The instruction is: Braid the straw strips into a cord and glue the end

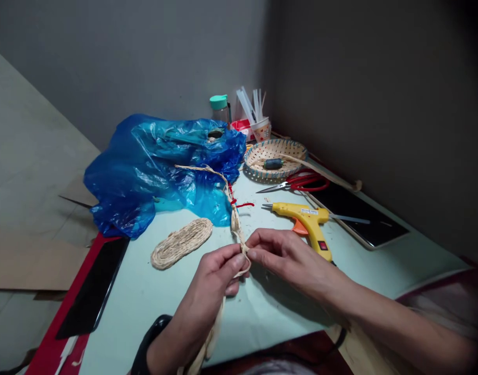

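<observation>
A pale straw braid [235, 221] runs up from my hands, with a red tie round its upper part and loose ends reaching toward the blue bag. My left hand [219, 271] pinches the lower strands between thumb and fingers. Close beside it, my right hand [285, 255] is closed, thumb and forefinger on the same braid, where a strand loops between both hands. Below my left hand the long strands [217, 328] hang toward the table's front edge. An oval woven straw sole [182, 243] lies on the table to the left of my hands.
A yellow glue gun [307, 216], red-handled scissors [301, 182] and a black phone [364, 216] lie at right. Behind are a woven basket [254, 172] with a thread spool [273, 164], a cup of glue sticks [261, 130] and a blue plastic bag [145, 161]. Another dark device [94, 291] lies left.
</observation>
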A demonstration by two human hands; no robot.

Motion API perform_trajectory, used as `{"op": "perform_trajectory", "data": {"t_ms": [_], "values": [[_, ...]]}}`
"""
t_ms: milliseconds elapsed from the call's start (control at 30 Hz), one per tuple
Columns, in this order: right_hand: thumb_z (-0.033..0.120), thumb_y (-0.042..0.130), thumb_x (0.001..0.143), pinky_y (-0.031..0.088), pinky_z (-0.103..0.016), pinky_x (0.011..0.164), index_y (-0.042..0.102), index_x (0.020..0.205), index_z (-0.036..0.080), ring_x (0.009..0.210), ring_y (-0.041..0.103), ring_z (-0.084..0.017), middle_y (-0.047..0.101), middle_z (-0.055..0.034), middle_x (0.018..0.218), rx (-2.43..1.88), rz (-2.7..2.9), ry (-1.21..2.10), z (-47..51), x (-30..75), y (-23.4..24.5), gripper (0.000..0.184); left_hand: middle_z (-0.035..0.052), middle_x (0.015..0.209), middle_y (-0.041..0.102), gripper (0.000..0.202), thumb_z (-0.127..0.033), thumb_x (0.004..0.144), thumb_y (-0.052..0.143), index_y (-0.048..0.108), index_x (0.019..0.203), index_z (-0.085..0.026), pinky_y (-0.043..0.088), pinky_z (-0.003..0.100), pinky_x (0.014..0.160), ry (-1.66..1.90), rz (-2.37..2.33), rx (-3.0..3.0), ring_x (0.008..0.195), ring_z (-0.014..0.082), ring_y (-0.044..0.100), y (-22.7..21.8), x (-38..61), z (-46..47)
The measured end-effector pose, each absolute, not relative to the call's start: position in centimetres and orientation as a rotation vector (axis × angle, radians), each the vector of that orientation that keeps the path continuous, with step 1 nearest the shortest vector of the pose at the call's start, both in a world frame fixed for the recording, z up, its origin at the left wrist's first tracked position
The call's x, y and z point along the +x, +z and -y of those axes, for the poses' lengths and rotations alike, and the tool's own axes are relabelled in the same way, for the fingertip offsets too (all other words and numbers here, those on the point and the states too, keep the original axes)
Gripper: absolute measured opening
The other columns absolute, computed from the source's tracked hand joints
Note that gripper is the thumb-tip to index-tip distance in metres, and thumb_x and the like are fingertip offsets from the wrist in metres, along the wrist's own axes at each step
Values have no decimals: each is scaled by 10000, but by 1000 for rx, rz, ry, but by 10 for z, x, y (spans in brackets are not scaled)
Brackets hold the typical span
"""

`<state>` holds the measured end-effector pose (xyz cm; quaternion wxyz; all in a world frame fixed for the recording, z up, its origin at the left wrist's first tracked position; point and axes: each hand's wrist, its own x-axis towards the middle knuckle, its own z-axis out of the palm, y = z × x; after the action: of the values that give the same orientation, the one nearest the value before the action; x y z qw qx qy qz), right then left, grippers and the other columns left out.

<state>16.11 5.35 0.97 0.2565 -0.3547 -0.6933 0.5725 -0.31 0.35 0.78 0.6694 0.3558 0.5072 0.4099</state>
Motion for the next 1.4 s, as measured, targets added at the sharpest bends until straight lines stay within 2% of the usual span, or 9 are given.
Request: {"op": "perform_trajectory", "data": {"t_ms": [200, 500, 667, 833, 1000, 1133, 1233, 1300, 1400], "values": [[241, 483, 907, 384, -247, 625, 629, 823, 194, 691, 575, -138, 667, 4, 748, -957, 1940, 1542, -57, 164, 8, 175, 1, 648, 521, 191, -275, 801, 616, 713, 773, -114, 255, 230, 557, 932, -1274, 953, 576, 98, 329, 11, -1, -5], [262, 458, 933, 374, -241, 623, 626, 835, 154, 686, 537, -128, 660, -13, 745, -934, 2052, 1472, -60, 165, 7, 223, 7, 636, 488, 338, -392, 854, 558, 717, 757, -111, 199, 230, 502, 913, -1262, 966, 558, 102, 289, 8, -3, -6], [265, 435, 947, 380, -246, 647, 618, 824, 169, 703, 556, -131, 659, -9, 767, -951, 2150, 1382, -57, 167, 7, 240, 17, 625, 553, 264, -340, 833, 596, 708, 820, -101, 220, 212, 474, 958, -1335, 950, 526, 83, 307, 5, 0, -8], [354, 397, 957, 312, -277, 584, 592, 798, 171, 626, 524, -158, 595, -40, 664, -1209, 2423, 938, -45, 167, 10, 311, -61, 498, 414, 203, -330, 757, 691, 696, 765, -127, 180, 196, 423, 1063, -1506, 881, 459, 58, 268, 3, 10, -3], [336, 368, 956, 238, -282, 512, 523, 745, 178, 507, 445, -128, 535, -22, 586, -1259, 2478, 793, -38, 165, 13, 305, -13, 560, 577, 213, -308, 709, 742, 728, 800, -116, 356, 182, 501, 1149, -1548, 844, 524, 76, 464, -3, 15, 0], [273, 352, 964, 250, -297, 503, 543, 806, 171, 507, 500, -141, 596, -38, 634, -1233, 2460, 728, -25, 159, 11, 268, -34, 478, 552, 199, -309, 767, 690, 743, 818, -124, 366, 196, 488, 1173, -1550, 900, 462, 74, 437, -8, 16, 0], [119, 436, 880, 265, -316, 488, 571, 881, 149, 538, 546, -176, 627, -60, 696, -1151, 2567, 418, -10, 151, 4, 138, 8, 635, 672, 164, -273, 743, 719, 756, 821, -134, 437, 208, 600, 1225, -1488, 830, 596, 102, 544, -8, 17, 1], [27, 489, 774, 279, -323, 467, 592, 975, 102, 585, 571, -209, 639, -91, 743, -1110, 2633, 119, -1, 144, -1, 238, 28, 767, 719, 169, -261, 731, 737, 758, 854, -147, 462, 218, 685, 1249, -1412, 776, 696, 117, 588, -5, 16, 4], [21, 526, 737, 355, -334, 483, 583, 1107, 14, 672, 595, -252, 655, -151, 831, -1025, 2672, -141, 7, 138, -3, 375, 34, 783, 733, 179, -259, 733, 745, 748, 877, -154, 478, 242, 767, 1257, -1316, 712, 765, 140, 632, -1, 13, 8]]}}
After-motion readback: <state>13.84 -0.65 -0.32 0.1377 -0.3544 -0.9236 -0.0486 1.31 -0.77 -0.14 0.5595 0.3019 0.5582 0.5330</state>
